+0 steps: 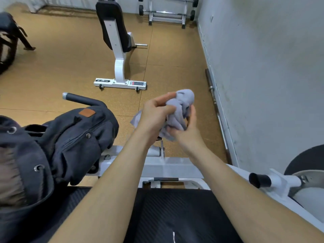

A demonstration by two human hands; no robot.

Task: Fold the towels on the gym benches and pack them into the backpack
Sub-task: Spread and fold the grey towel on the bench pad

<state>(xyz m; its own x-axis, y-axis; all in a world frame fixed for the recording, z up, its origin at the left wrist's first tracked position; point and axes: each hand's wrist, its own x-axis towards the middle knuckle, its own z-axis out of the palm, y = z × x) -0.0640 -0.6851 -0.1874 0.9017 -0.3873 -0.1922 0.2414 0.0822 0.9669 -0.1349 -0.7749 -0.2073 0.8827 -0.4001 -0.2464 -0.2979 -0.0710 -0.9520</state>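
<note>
Hands are held out past the end of a black bench point(175, 216), on whose left side a dark backpack point(73, 137) is laid. A crumpled grey towel point(183, 104) is gripped in mid-air between them, right of the backpack: the left hand point(156, 111) is curled over its top, the right hand point(186, 133) around its underside.

A barbell point(217, 111) lies on the tan floor point(70, 71) beside the pale wall point(263, 67), weight rack point(167, 14) beyond.

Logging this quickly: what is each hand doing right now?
Left hand: grips the crumpled grey towel.
Right hand: grips the same towel, lower down.
</note>
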